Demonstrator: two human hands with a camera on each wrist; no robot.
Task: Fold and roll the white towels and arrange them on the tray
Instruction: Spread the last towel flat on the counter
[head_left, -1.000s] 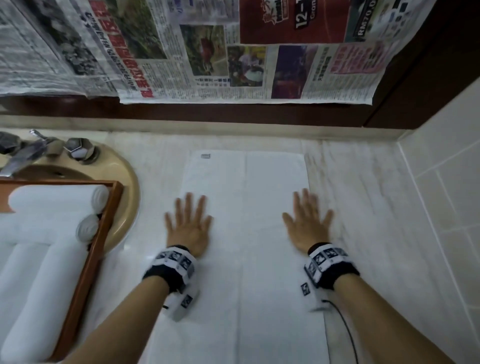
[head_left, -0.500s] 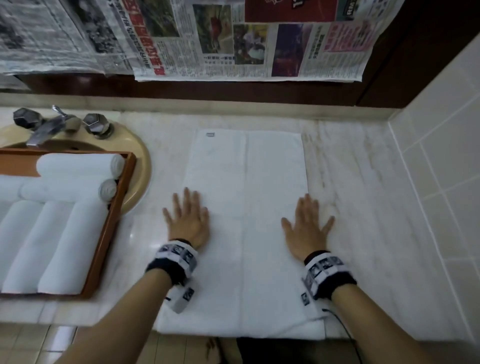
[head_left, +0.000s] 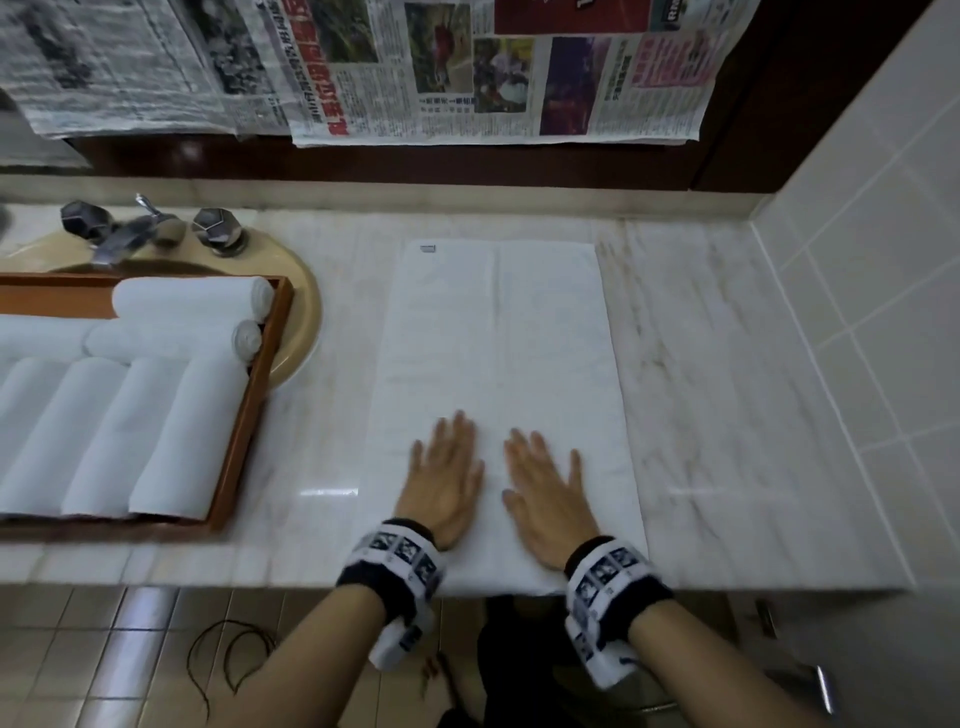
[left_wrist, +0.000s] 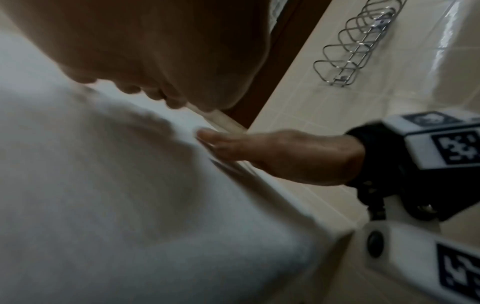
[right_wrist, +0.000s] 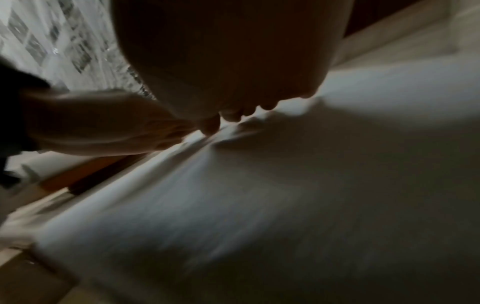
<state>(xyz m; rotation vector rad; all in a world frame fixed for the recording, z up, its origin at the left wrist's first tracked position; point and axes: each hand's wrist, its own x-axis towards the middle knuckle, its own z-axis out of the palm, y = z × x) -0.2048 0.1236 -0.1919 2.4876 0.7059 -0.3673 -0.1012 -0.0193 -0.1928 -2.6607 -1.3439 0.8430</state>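
A long white towel (head_left: 498, 338), folded lengthwise, lies flat on the marble counter (head_left: 727, 415), its near end at the counter's front edge. My left hand (head_left: 444, 478) and right hand (head_left: 545, 493) lie palm-down side by side on its near end, fingers straight. In the left wrist view the left palm (left_wrist: 161, 47) presses the towel (left_wrist: 130, 195) and the right hand (left_wrist: 280, 156) shows beside it. The right wrist view is dark: the right palm (right_wrist: 228, 61) on the towel (right_wrist: 285, 195). A wooden tray (head_left: 244, 421) at the left holds several rolled white towels (head_left: 182, 441).
The tray sits over a beige sink (head_left: 301, 332) with a chrome tap (head_left: 130, 234). Newspaper (head_left: 467, 73) hangs on the dark wall behind. A tiled wall (head_left: 883, 260) closes the right side. A wire rack (left_wrist: 358, 45) hangs on the tiles. A thin cable (head_left: 228, 660) lies on the floor.
Both hands have slid back along the towel toward its near end and drawn together from the towel's sides to its middle. The head view has tipped down, showing the floor.
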